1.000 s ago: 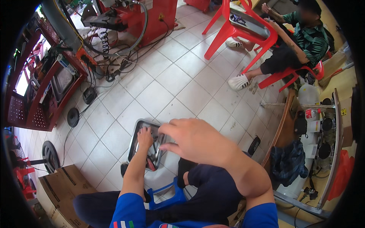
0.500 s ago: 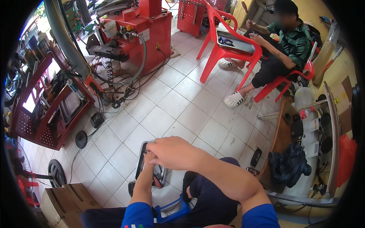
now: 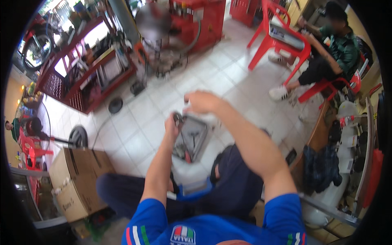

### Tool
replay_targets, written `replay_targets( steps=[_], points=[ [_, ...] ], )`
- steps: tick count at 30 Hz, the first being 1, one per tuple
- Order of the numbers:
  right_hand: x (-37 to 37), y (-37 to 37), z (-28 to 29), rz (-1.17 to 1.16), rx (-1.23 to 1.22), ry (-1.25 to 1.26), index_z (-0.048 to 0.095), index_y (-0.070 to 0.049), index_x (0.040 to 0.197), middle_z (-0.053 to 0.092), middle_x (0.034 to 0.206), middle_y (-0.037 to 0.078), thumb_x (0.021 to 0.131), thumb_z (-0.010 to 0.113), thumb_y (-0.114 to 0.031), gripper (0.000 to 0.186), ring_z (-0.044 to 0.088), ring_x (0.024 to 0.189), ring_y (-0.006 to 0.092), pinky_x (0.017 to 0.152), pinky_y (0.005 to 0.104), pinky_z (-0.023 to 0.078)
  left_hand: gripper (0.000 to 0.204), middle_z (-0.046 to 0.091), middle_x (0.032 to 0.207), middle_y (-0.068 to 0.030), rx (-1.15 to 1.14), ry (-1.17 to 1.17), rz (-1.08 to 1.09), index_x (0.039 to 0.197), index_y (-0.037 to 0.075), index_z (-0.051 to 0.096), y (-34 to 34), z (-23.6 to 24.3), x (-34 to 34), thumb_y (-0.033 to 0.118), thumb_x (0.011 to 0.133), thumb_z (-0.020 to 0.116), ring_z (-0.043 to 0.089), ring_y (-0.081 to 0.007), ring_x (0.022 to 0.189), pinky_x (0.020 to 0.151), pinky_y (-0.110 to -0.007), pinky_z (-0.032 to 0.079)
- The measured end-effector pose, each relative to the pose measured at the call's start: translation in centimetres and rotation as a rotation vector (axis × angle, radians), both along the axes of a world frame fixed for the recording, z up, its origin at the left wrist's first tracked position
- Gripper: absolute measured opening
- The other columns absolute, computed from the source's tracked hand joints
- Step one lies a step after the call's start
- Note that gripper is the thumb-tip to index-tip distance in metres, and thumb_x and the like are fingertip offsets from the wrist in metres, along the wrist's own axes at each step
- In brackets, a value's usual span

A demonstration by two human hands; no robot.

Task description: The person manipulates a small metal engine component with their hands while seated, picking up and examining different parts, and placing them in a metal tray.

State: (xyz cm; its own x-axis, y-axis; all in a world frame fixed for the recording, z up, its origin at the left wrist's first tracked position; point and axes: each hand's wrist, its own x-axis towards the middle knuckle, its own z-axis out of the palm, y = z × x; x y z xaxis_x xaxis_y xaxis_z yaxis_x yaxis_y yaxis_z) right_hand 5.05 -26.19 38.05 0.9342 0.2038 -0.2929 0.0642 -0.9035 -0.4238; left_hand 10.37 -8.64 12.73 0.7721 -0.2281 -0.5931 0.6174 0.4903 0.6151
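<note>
In the head view, my left hand (image 3: 172,127) is closed on a small dark metal part (image 3: 178,117) at the back left of a metal tray (image 3: 203,140) on the tiled floor. A dark tool (image 3: 192,136) and a red-handled tool (image 3: 188,156) lie in the tray. My right hand (image 3: 200,102) is raised just above and right of the left one, fingers curled and blurred; I cannot make out whether it holds anything.
A red tool cart (image 3: 83,92), red machine (image 3: 204,28) and cables stand ahead. A seated person (image 3: 343,53) is by a red chair (image 3: 257,57) holding a tray. Another person (image 3: 14,128) is far left. A cardboard box (image 3: 81,188) sits left; a shelf (image 3: 318,132) is right.
Both hands have risen from low over the tray. My left hand has come up with the metal part; my right hand has moved off it, up and right. The view has shifted.
</note>
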Motion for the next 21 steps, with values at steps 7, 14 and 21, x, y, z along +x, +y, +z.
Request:
replay_targets(
  steps=[7,14,21],
  points=[
    [-1.5,0.6,-7.5,0.13,-0.221,0.188,0.068,-0.002,0.107,0.07,0.104,0.02,0.086,0.072,-0.042,0.046,0.067,0.098,0.0349,0.085,0.0431,0.053,0.032,0.052,0.081,-0.0035,0.01,0.221,0.094,0.096,0.009,0.057,7.2,-3.8,-4.7,0.036,0.085,0.068,0.052,-0.0216,0.067,0.062,-0.035,0.049],
    [-0.8,-3.4,-14.4,-0.147,-0.396,0.313,0.072,-0.004,0.105,0.072,0.104,0.016,0.086,0.071,-0.036,0.037,0.069,0.097,0.0333,0.086,0.0413,0.055,0.067,0.049,0.09,-0.0057,0.088,0.288,-0.062,0.118,0.007,0.05,9.0,-8.2,-7.8,0.061,0.082,0.07,0.05,-0.0195,0.073,0.061,-0.034,0.048],
    [-3.0,1.4,-28.3,-0.335,-0.093,0.324,0.069,-0.007,0.11,0.069,0.114,0.016,0.086,0.071,-0.032,0.034,0.065,0.108,0.0314,0.091,0.0443,0.052,0.069,0.055,0.102,-0.0077,0.158,0.286,-0.008,0.121,0.005,0.052,7.8,-8.0,-7.6,0.063,0.086,0.066,0.055,-0.0202,0.085,0.064,-0.036,0.048]
  ],
)
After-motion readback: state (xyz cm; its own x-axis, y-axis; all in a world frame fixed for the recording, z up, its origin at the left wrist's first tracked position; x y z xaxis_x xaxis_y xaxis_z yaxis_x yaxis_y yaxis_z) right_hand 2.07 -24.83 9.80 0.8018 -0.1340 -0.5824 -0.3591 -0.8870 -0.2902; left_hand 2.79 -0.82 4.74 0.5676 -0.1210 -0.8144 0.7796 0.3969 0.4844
